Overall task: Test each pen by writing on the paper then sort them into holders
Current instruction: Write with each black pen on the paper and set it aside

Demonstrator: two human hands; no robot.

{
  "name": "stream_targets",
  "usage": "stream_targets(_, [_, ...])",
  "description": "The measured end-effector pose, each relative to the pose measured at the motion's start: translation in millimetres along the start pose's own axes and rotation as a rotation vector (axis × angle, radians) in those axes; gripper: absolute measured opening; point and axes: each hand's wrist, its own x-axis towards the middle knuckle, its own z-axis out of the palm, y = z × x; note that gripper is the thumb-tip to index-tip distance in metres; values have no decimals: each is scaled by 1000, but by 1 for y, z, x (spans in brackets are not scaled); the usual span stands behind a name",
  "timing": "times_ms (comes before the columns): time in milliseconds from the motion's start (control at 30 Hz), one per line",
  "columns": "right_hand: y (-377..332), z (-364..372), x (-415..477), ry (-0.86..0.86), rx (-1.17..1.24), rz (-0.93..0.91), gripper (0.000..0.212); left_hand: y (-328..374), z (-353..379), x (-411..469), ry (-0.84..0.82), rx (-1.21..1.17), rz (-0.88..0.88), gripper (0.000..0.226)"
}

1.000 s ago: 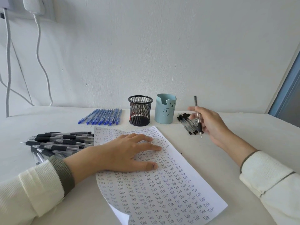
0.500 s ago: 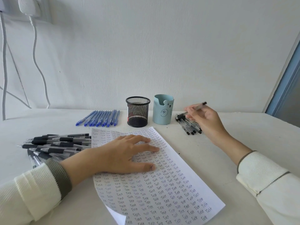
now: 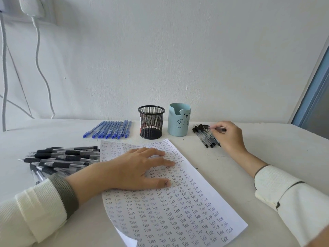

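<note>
A sheet of paper (image 3: 178,207) covered in rows of "Test" lies on the white table. My left hand (image 3: 135,168) lies flat on its upper part, fingers straight. A black mesh holder (image 3: 151,122) and a light blue bear holder (image 3: 179,120) stand behind the paper; no pens show above their rims. Right of the blue holder lies a small row of clear black-capped pens (image 3: 204,136). My right hand (image 3: 227,134) is low over that row, and its fingertips pinch a pen (image 3: 218,129) that lies almost level with the others.
A pile of black-grip pens (image 3: 58,157) lies left of the paper. A neat row of blue pens (image 3: 110,130) lies left of the mesh holder. White cables (image 3: 42,68) hang down the wall at the far left. A blue door frame (image 3: 313,97) stands at the right.
My right hand has tipped the pen from upright to nearly flat and lowered it onto the row of clear black-capped pens. My left hand has stayed on the paper.
</note>
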Motion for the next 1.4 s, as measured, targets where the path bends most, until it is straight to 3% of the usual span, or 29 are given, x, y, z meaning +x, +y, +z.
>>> stream_targets(133, [7,4,-1,-64,-168,-23,12,1,0,0,-1,-3,-1,66])
stream_targets(200, [10,4,-1,-85,-250,-2,22,1,0,0,1,1,-1,66])
stream_targets(333, [5,0,-5,-301,-356,142,40,1,0,0,6,-4,7,68])
stream_targets(433, [0,1,-8,-314,-473,44,46,-2,2,1,16,-12,16,67])
stream_targets(567, [-18,9,-16,-172,-290,-209,27,-2,2,2,15,5,21,67])
stream_targets(667, [-32,17,-27,-316,-235,-361,33,-4,0,0,46,-28,18,66])
stream_targets(800, [-39,24,-38,-645,-141,-382,36,-29,-14,4,247,-74,-59,52])
stream_targets(867, [-39,26,-40,-702,-46,-353,39,-56,-29,2,428,-113,-133,35])
stream_targets(933, [-44,25,-40,-664,54,-270,25,-89,-44,-7,527,-164,-210,17])
stream_targets(1033, [-50,22,-40,-618,88,-213,25,-121,-61,-33,330,-202,-317,1])
stream_targets(1167, [-53,23,-44,-684,106,-258,26,-140,-70,-57,42,-235,-405,44])
stream_targets(1233, [-52,24,-44,-717,140,-258,30,-147,-70,-61,-60,-193,-440,51])
stream_targets(1300, [-50,23,-45,-744,111,-264,26,-149,-69,-61,-81,-172,-447,35])
stream_targets(1400, [-47,21,-46,-784,5,-279,18,-151,-69,-59,31,-260,-409,22])
